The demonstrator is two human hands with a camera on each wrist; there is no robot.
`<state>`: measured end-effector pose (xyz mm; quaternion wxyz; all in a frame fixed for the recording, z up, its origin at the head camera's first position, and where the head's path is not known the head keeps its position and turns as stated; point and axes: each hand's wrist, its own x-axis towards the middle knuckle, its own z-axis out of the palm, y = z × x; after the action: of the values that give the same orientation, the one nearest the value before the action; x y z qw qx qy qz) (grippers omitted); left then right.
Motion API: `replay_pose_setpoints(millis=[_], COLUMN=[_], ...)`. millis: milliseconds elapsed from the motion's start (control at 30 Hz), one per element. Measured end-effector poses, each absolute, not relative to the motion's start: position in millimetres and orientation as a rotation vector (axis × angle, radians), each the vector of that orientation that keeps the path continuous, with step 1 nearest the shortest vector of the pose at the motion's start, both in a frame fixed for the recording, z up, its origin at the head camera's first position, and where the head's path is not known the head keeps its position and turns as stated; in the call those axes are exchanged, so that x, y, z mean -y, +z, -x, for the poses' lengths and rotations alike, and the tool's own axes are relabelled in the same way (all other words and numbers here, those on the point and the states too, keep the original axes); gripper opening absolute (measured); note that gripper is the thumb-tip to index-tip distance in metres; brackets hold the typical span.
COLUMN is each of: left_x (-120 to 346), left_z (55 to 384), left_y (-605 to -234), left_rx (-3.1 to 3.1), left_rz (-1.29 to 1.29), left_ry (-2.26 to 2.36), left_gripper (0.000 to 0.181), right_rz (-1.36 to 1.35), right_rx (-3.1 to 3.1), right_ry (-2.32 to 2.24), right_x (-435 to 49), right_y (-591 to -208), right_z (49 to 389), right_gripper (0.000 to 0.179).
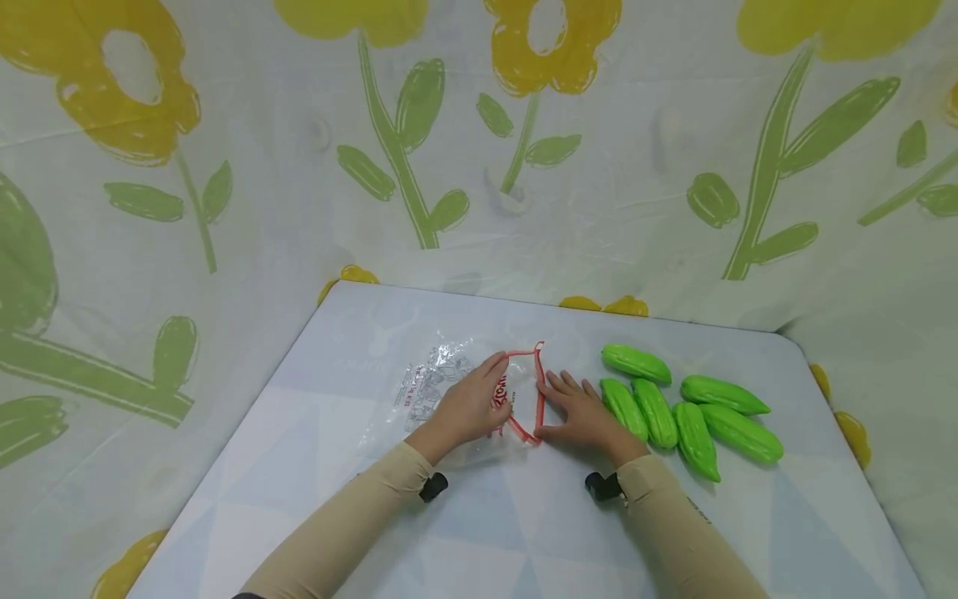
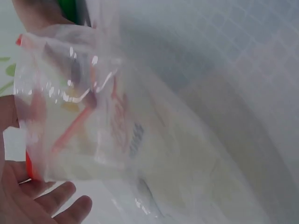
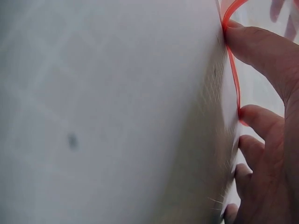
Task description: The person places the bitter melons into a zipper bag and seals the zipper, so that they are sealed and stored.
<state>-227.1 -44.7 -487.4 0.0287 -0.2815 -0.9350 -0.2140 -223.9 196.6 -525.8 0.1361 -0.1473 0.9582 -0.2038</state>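
A clear plastic bag (image 1: 449, 391) with red and dark print lies flat, its red-edged mouth (image 1: 540, 391) spread toward the right. My left hand (image 1: 467, 408) holds the upper layer at the mouth, thumb and index finger apart along the edge. In the left wrist view my left thumb shows partly through the film. My right hand (image 1: 587, 416) lies palm down at the opposite lip. In the right wrist view its thumb (image 3: 252, 44) and index fingertip (image 3: 247, 112) touch the red strip, other fingers extended beside it.
Several bright green, ridged, banana-like pieces (image 1: 696, 441) lie to the right of my right hand. The pale table (image 1: 516, 532) has a triangle pattern. A flower-printed curtain (image 1: 614, 166) rises behind its back edge (image 1: 479, 293) and at its sides.
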Motion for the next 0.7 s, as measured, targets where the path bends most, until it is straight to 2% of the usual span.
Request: replay_pose_setpoints(millis=[300,700], left_x=[52,58], left_z=[231,234], left_y=[-491,-502], left_rx=[3.047,3.061], left_rz=[0.970,0.967], left_ry=[-0.814,-0.919], left_gripper=[0.090,0.100], right_rz=[0.434,0.421], right_rx=[-2.773,-2.781], right_ry=[-0.605,-0.580], right_x=[-197,-196], right_y=[-525,-525], right_z=[223,223], right_gripper=[0.091,0.093])
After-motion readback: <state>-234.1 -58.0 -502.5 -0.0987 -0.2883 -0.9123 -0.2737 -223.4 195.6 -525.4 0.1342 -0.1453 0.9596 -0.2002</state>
